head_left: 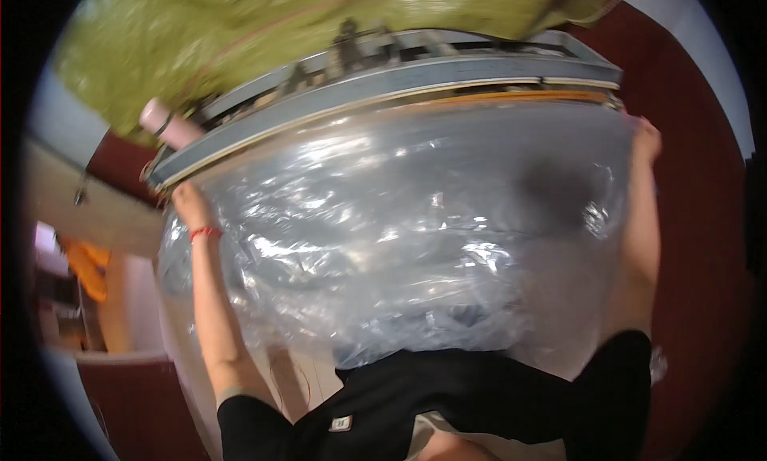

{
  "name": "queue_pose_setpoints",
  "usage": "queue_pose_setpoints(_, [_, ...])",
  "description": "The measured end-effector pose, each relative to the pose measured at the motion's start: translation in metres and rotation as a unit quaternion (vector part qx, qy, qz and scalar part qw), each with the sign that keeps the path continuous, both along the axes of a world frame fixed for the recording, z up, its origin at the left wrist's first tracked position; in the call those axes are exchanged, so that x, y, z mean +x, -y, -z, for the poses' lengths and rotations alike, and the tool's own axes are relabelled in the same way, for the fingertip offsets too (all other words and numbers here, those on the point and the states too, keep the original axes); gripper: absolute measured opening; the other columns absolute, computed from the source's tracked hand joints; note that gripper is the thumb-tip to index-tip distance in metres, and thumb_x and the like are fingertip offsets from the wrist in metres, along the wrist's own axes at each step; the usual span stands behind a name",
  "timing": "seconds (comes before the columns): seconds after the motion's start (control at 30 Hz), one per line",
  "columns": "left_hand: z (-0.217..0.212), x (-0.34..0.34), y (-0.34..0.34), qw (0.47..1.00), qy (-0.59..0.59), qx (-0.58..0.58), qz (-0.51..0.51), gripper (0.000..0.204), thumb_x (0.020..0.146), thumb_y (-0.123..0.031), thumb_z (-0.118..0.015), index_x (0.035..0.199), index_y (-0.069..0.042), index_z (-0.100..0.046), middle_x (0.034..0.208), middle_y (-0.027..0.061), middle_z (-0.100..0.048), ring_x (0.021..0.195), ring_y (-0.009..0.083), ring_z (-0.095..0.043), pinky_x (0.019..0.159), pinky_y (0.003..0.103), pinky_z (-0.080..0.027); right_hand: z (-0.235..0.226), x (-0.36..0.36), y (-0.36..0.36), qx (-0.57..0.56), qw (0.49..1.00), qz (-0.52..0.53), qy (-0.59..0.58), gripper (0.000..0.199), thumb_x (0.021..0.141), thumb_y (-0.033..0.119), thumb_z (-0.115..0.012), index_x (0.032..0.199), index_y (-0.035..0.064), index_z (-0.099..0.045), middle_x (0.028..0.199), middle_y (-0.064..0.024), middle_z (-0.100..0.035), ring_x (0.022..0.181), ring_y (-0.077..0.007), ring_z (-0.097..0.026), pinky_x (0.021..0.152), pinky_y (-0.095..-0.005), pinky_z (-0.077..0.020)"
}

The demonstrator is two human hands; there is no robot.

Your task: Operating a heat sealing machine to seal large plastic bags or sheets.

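A wide, clear plastic sheet (383, 213), wrinkled and shiny, spreads between my two arms and hangs down toward my body. Its far edge lies against a long grey metal bar frame (383, 81). My left hand (189, 205), with a red string bracelet at the wrist, is closed on the sheet's far left corner, close to the bar's left end. At the far right corner, my right hand (646, 141) grips the sheet near the bar's other end; its fingertips are partly hidden. An orange strip (511, 98) runs along the underside of the bar at the right.
Yellow-green woven sheeting (240, 29) covers the area behind the frame. A pink cylinder (172, 125) with a dark band sticks out by the bar's left end. Dark red surface (695, 245) lies to the right. An orange item (88, 268) shows at far left.
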State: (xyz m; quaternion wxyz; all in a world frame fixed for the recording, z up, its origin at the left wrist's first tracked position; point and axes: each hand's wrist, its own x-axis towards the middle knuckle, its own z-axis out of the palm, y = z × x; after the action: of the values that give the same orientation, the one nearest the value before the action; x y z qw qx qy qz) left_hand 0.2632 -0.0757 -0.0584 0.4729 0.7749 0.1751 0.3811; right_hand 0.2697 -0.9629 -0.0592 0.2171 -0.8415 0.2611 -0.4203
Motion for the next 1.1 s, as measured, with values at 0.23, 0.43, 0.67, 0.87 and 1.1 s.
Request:
queue_pose_setpoints(0.23, [0.058,0.025,-0.067,0.997,0.015,0.036,-0.072,0.018,0.082,-0.017,-0.049,0.070,-0.005,-0.046,0.061,-0.0036,-0.039,0.056,0.0068,-0.035,0.051,0.022,-0.031,0.056,0.095,-0.052,0.212,0.958,-0.121,0.154,0.023,0.080,0.023,-0.058,0.082,0.0004,-0.057,0.075,-0.0075,-0.060,0.070,-0.0146,-0.056,0.066,-0.0277,-0.0437])
queue_pose_setpoints(0.43, [0.065,0.038,-0.097,0.996,0.052,-0.071,0.016,0.016,0.081,-0.014,-0.056,0.068,-0.008,-0.047,0.062,-0.0053,-0.041,0.056,0.0048,-0.035,0.050,0.019,-0.029,0.049,0.107,-0.077,0.188,0.961,-0.131,0.157,0.022,0.075,0.020,-0.064,0.078,0.0004,-0.055,0.067,-0.0043,-0.058,0.062,-0.0115,-0.054,0.061,-0.0249,-0.0430])
queue_pose_setpoints(0.67, [0.064,0.024,-0.122,0.995,0.065,-0.076,-0.010,0.013,0.081,-0.016,-0.055,0.075,-0.005,-0.050,0.068,-0.0018,-0.048,0.061,0.0072,-0.042,0.052,0.021,-0.034,0.042,0.110,-0.082,0.275,0.947,-0.119,0.118,0.020,0.077,0.018,-0.060,0.083,0.0021,-0.049,0.064,-0.0071,-0.057,0.050,-0.0112,-0.052,0.045,-0.0251,-0.0408])
queue_pose_setpoints(0.87, [0.047,0.026,-0.078,0.984,0.073,-0.163,-0.005,0.022,0.080,-0.022,-0.049,0.087,-0.001,-0.050,0.080,0.0045,-0.052,0.069,0.0137,-0.049,0.059,0.026,-0.042,0.030,0.098,-0.084,0.300,0.933,-0.119,0.161,0.014,0.084,0.015,-0.046,0.091,0.0026,-0.046,0.064,-0.0086,-0.056,0.043,-0.0143,-0.052,0.039,-0.0246,-0.0383])
queue_pose_setpoints(1.1, [0.038,0.008,-0.091,0.981,0.076,-0.172,0.042,0.009,0.083,-0.013,-0.050,0.082,-0.004,-0.052,0.072,-0.0002,-0.051,0.061,0.0081,-0.048,0.054,0.022,-0.042,0.014,0.076,-0.099,0.289,0.921,-0.222,0.136,0.022,0.081,0.021,-0.056,0.085,-0.0004,-0.058,0.071,-0.0068,-0.060,0.060,-0.0115,-0.056,0.054,-0.0244,-0.0436])
